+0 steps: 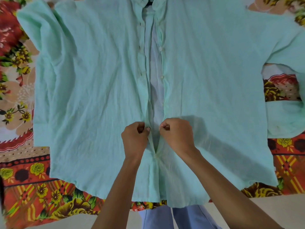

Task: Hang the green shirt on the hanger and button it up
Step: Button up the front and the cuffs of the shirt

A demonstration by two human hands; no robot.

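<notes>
Lying flat on a floral bedspread [24,187], the green shirt [92,90] spreads front-up, its front open above one fastened button [155,156]. The left hand [134,138] pinches the left front edge; just beside it, the right hand [177,134] pinches the right edge.

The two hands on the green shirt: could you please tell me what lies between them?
In the head view, the left hand and right hand each pinch a front edge of the green shirt; between them shows only a narrow gap of pale inner fabric.
</notes>
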